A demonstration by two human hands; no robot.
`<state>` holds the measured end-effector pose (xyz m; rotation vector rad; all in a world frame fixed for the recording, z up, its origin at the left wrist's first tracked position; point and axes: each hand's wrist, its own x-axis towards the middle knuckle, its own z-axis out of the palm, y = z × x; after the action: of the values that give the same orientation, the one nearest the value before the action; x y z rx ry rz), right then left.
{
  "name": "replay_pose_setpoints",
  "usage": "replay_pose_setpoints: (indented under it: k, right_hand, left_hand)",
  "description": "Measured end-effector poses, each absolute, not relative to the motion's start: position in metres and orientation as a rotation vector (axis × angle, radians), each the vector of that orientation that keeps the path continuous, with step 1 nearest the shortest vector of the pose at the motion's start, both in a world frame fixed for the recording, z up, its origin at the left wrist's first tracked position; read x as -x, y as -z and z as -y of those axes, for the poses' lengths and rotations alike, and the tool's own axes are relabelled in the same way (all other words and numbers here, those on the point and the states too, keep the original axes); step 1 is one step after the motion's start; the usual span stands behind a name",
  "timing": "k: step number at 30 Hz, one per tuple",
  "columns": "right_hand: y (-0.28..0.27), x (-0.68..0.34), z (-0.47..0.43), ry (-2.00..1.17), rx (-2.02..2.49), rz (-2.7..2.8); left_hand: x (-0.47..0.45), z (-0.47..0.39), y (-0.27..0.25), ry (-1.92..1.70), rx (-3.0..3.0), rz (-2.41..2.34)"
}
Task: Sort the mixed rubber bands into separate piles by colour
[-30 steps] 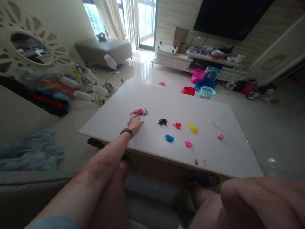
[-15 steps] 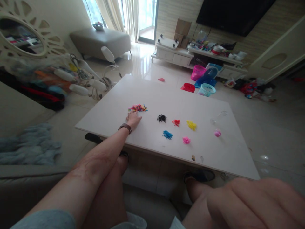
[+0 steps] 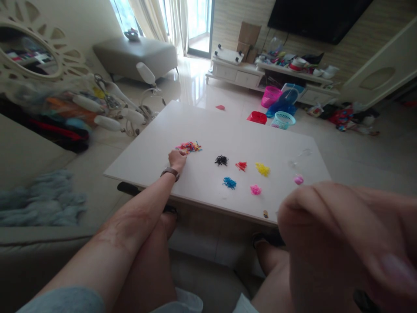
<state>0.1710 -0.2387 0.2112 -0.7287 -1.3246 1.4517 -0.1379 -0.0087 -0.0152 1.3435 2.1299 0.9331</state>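
Observation:
My left hand (image 3: 177, 160), with a brown band at the wrist, is at the near left edge of a mixed pile of small coloured strips (image 3: 191, 147) on the table. Its fingers are curled together; anything between them is too small to see. To the right lie single-colour piles of like strips: black (image 3: 221, 161), red (image 3: 241, 166), yellow (image 3: 262, 169), blue (image 3: 230, 183) and pink (image 3: 256, 190). Large and close to the camera, my right hand (image 3: 342, 226) hangs at the lower right with its fingers bent inward. What it may hold is hidden.
The white table (image 3: 208, 126) also bears a pink round object (image 3: 298, 179), clear plastic bits (image 3: 304, 152) and a small brownish piece (image 3: 266, 214) at the near edge. Baskets, among them a light blue one (image 3: 283, 121), stand beyond it. A white lamp (image 3: 130, 116) is left.
My left hand has drawn slightly left and its fingers have closed up. My right hand has risen and now covers the table's near right corner.

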Motion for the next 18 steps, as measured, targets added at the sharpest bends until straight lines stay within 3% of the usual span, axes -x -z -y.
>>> replay_pose_setpoints:
  k: [6, 18]
  right_hand:
    - [-0.260, -0.155, 0.214, -1.319, 0.304, 1.113]
    - [-0.230, -0.157, 0.175, -1.190, 0.500, 1.004]
  left_hand:
    - [0.144, 0.004, 0.026, -1.089, -1.216, -2.203]
    - [0.137, -0.011, 0.042, -1.247, -1.117, -1.844]
